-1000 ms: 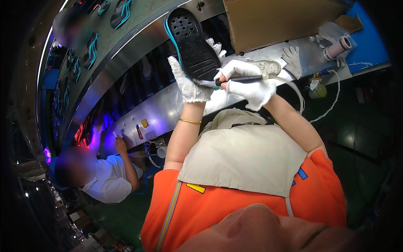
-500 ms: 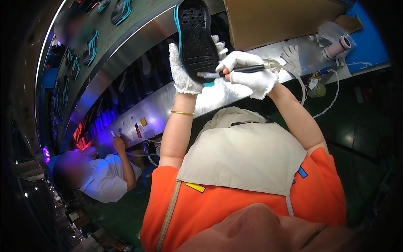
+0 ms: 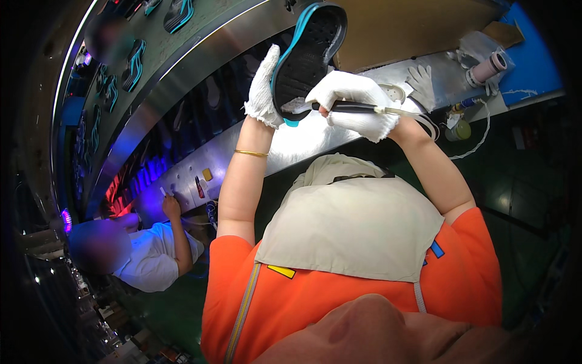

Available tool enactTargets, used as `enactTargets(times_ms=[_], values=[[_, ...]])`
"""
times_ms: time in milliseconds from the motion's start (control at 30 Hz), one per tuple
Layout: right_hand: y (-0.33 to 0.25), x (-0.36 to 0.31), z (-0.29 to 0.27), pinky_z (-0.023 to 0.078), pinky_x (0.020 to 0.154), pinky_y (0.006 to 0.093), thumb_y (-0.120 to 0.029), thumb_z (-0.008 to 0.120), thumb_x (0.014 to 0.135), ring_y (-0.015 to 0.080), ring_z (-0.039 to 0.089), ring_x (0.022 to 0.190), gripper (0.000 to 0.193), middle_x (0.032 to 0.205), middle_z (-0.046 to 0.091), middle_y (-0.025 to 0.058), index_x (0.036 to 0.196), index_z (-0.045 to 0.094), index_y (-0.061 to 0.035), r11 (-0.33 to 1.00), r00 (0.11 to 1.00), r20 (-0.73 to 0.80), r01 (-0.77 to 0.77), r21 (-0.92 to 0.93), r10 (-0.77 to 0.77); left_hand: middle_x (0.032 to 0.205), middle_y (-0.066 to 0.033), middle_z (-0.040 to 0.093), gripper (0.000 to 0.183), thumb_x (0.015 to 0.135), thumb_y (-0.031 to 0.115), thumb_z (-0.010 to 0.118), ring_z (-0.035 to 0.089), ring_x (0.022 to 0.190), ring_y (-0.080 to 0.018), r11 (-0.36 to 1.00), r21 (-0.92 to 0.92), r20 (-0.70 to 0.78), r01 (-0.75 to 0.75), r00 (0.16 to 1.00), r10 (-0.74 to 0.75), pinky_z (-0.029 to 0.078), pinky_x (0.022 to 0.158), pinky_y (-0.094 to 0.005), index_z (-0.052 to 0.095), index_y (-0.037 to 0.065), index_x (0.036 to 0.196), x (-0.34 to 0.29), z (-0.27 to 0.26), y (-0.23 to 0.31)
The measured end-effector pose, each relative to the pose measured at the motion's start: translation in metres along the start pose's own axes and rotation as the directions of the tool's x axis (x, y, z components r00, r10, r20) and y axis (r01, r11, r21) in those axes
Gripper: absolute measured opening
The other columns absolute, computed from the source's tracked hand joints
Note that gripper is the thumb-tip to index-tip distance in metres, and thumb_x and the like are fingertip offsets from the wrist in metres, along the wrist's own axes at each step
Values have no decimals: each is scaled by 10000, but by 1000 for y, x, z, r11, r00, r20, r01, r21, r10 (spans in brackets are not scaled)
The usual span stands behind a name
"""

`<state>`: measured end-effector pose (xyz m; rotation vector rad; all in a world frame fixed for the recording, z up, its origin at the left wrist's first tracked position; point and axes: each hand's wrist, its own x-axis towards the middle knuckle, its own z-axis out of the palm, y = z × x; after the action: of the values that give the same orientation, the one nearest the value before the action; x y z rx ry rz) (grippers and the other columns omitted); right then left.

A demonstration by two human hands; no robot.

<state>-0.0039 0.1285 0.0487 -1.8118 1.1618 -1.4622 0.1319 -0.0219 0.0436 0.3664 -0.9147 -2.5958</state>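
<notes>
My left hand, in a white knit glove, holds up a black shoe sole with a turquoise edge. The fingers are hidden behind the sole, while the thumb stands up along its left side. In my gloved right hand is a brush with a black handle, pinched between thumb and fingers. Its pale bristles touch or nearly touch the lower end of the sole's inner face. From the handle's back end a clear tube runs over my right wrist.
A metal ledge runs below my hands. Left of it, a conveyor carries more turquoise-edged soles. A co-worker sits at lower left. Cardboard, a spare white glove, a pink spool and a jar are at right.
The sole has turned so its upper end leans right, and my left hand has shifted slightly left. The brush has swung to a flatter angle at the sole's lower end.
</notes>
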Motion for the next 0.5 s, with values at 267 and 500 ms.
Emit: enactTargets(times_ms=[267,500], values=[[11,10,-21,516,783,298,-79,657,651,188,649,862,155,878,679,63,802,658,-44,950,913,279,-313,14,297,1013,-153,677,381,901,333,593,669,873,-235,956,184,-203,228,960,-190,558,787,-335,648,-8,1062,8,-8,2],[-11,12,-26,517,752,277,-121,681,676,157,637,808,168,871,681,41,841,679,-84,886,877,148,-435,-161,457,943,-112,687,344,873,352,634,653,776,-197,891,337,-286,305,935,-212,551,720,-305,670,43,1021,8,14,1]])
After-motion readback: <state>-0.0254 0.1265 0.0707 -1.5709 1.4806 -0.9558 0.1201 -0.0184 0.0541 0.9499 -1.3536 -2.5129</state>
